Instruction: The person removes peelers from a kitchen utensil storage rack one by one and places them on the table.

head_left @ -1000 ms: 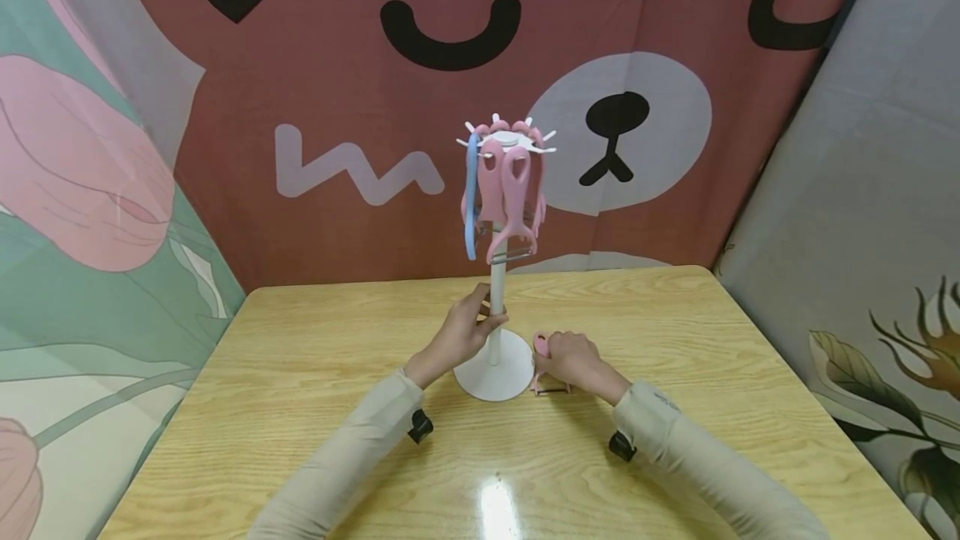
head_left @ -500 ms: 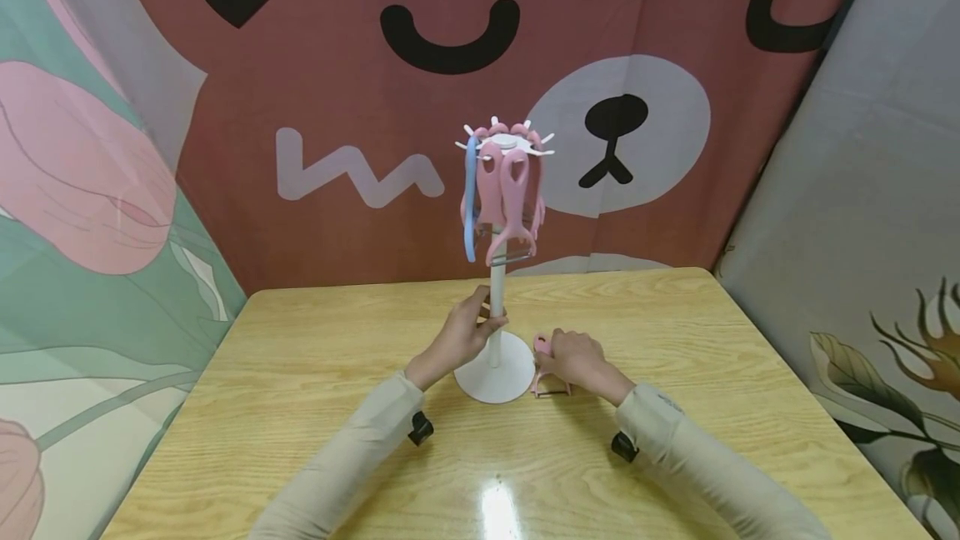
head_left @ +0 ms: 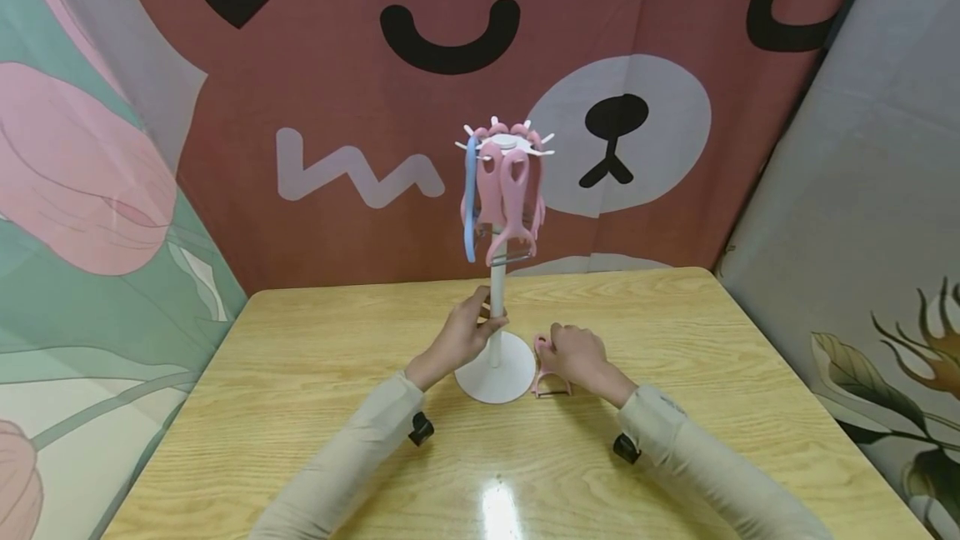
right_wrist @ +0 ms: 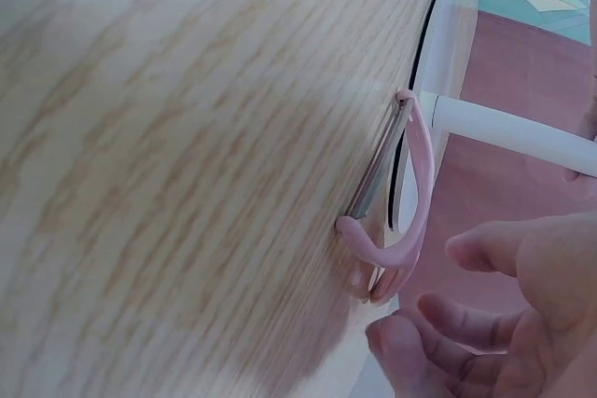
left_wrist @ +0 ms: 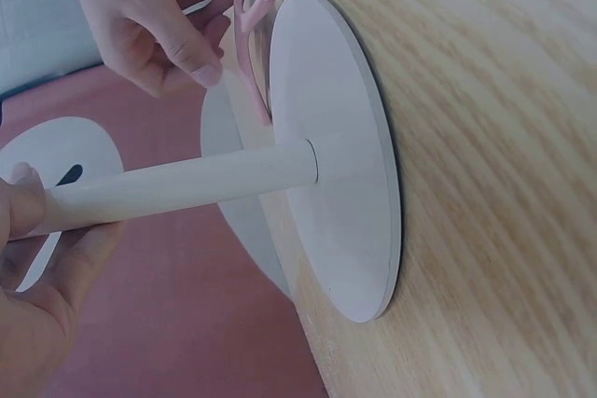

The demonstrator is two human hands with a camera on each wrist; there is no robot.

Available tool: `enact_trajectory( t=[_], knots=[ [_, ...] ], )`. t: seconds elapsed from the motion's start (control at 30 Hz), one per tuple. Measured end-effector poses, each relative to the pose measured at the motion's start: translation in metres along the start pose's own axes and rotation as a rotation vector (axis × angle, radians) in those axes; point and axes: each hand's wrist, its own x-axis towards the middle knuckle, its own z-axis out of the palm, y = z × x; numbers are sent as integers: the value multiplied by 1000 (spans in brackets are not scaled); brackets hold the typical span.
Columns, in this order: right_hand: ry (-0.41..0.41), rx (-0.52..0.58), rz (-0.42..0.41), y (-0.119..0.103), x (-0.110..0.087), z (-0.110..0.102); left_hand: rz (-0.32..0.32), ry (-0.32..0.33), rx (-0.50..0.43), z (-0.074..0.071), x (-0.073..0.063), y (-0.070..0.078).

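- left hand [head_left: 455,338] on the stand: thumb and fingers wrap the white pole [head_left: 498,277], a firm hold above the round base [head_left: 480,382].
- that pole is upright, its base flat on the wood-grain table [head_left: 322,332].
- over to the right hand [head_left: 581,354], down low at the pink peeler [right_wrist: 401,253]: fingers bent, and the right wrist view shows a clear gap between thumb and fingers, with nothing gripped in it.
- whether a fingertip touches the handle, i cannot tell; the head view has the hand partly over it.
- the peeler itself: on the table just beside the base, on its right side, handle end pointing away from the person, metal blade [right_wrist: 378,170] nearest the person.
- up top, a ring of white hooks [head_left: 507,142] spreads outward, and it's busy: several pink peelers [head_left: 514,194] hang by the holes in their handles, blades at the bottom.
- among them one blue piece [head_left: 470,198], edge-on at the left of the cluster.
- pale sleeves [head_left: 360,432] on both arms, a small black device [head_left: 422,428] under each wrist.
- behind it all, a reddish-brown backdrop [head_left: 360,65] with a cartoon animal print, flowered cloth [head_left: 82,165] at the left.
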Motion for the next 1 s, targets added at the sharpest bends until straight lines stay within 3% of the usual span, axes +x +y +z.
enact_trajectory(
  t=[0.2,1.0],
  knots=[
    [86,57,-52,-1,0,-1,-2,-2,2,-1,0,-1],
    [269,201,-168,-1,3,-1,-9,-12,-19,-1,0,0]
  ],
)
